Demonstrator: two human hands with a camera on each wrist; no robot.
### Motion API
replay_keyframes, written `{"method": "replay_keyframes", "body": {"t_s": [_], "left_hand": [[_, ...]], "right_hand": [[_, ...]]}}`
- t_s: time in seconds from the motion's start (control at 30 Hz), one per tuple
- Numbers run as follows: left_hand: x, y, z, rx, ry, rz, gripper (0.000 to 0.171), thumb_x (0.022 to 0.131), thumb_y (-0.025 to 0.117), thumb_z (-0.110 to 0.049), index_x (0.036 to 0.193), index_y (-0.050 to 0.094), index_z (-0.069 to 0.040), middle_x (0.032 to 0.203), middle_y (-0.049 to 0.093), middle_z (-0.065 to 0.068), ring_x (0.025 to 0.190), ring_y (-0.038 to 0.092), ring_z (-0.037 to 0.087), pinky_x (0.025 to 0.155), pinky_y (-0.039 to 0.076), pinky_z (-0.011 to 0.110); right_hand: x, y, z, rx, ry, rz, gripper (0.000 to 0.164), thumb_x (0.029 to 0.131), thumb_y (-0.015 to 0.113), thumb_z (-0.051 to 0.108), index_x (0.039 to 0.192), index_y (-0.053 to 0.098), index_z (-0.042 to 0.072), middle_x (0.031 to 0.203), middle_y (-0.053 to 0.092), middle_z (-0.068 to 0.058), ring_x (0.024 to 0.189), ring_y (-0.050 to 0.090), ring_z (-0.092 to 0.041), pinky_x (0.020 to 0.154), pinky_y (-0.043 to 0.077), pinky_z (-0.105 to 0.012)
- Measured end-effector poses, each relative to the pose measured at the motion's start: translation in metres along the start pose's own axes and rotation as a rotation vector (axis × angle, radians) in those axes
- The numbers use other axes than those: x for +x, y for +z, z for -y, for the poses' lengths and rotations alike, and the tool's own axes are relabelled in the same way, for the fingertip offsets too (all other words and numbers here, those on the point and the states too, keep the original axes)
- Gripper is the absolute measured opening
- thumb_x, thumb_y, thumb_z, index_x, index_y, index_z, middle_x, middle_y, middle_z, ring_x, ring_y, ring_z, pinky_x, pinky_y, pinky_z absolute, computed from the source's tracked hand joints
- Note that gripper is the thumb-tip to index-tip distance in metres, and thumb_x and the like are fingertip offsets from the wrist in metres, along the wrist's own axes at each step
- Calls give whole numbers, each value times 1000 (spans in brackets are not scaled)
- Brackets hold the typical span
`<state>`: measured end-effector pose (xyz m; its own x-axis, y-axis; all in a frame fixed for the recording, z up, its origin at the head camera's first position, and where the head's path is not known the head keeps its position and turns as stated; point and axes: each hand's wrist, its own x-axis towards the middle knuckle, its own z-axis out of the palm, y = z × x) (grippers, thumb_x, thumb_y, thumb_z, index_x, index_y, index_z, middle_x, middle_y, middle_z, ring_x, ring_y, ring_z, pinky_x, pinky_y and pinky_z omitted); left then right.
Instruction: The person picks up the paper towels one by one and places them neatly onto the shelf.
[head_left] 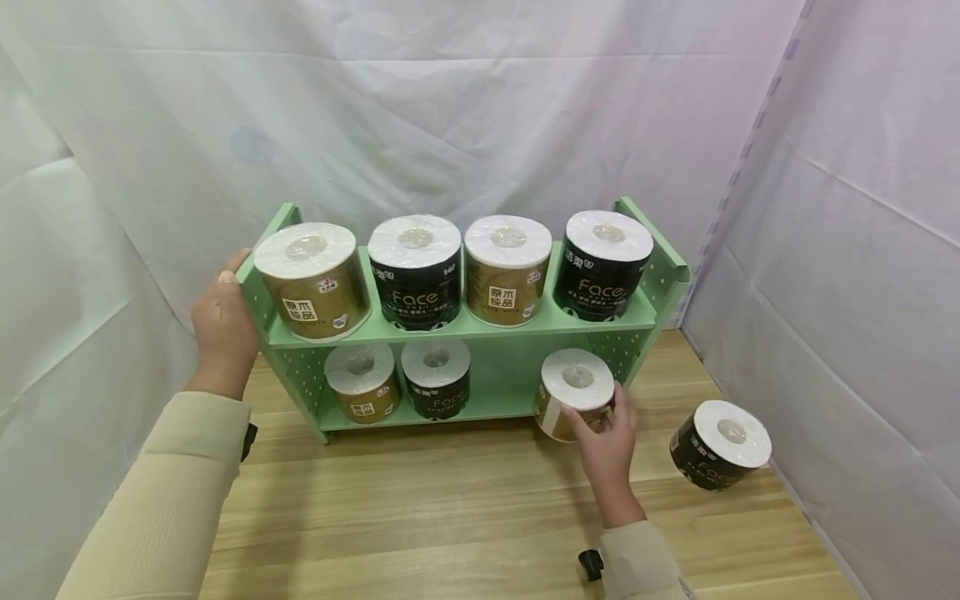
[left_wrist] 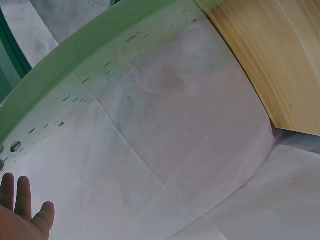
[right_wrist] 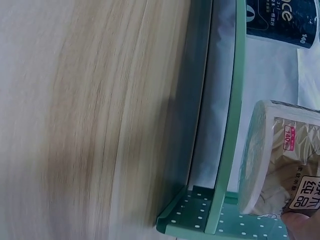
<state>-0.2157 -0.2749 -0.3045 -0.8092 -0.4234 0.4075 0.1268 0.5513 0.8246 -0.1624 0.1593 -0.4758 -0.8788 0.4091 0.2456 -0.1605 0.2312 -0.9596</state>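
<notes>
My right hand (head_left: 609, 446) holds a gold-wrapped toilet roll (head_left: 557, 421) at the right end of the lower shelf, thumb in front and fingers along its right side. That roll (right_wrist: 295, 165) shows close up in the right wrist view, with a thumb tip at its lower edge. My left hand (head_left: 225, 325) rests against the outside of the left panel of the green two-tier rack (head_left: 450, 336). In the left wrist view, that hand's (left_wrist: 22, 215) visible fingers are fairly straight beside the pale green panel (left_wrist: 100, 60).
Gold and black rolls alternate along the upper tier, such as a gold roll (head_left: 322, 300). On the lower tier stand a gold roll (head_left: 363, 400) and a black roll (head_left: 437, 396). Another black roll (head_left: 708, 458) stands on the wooden table (head_left: 420, 517) near the right curtain (head_left: 847, 292).
</notes>
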Motion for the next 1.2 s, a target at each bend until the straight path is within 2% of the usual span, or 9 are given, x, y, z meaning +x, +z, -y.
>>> {"method": "replay_keyframes", "body": {"t_s": [0.17,0.4,0.67,0.9,1.2], "left_hand": [[0,0,0,-1,-3,6,50,104,18,-31,142,50,-27,139,54,7,116,53,23,104,43,41],[-1,0,0,-14,-11,10,49,104,19,-32,142,50,-27,140,53,7,120,52,25,106,41,41],[1,1,1,-16,-7,8,49,105,19,-32,142,50,-27,139,54,7,118,52,24,106,41,41],[0,0,1,-26,10,2,49,104,20,-31,141,51,-25,140,53,6,120,52,26,107,41,40],[1,0,2,-16,-3,6,49,104,19,-31,142,50,-27,140,53,6,119,52,25,106,41,41]], "right_hand": [[0,8,2,9,5,-5,90,77,82,11,148,29,-2,141,28,-26,133,31,-35,113,28,-51],[2,20,4,6,6,-3,89,76,83,12,148,32,1,139,29,-25,131,32,-32,112,31,-48],[5,32,6,-22,-7,4,85,75,83,10,145,36,-1,137,31,-27,128,34,-36,110,34,-51],[6,40,7,-50,-14,9,87,74,84,13,145,36,-2,137,32,-28,128,36,-38,108,37,-49],[6,52,6,-43,-27,54,85,74,84,16,145,39,5,137,33,-23,127,36,-33,108,38,-48]]}}
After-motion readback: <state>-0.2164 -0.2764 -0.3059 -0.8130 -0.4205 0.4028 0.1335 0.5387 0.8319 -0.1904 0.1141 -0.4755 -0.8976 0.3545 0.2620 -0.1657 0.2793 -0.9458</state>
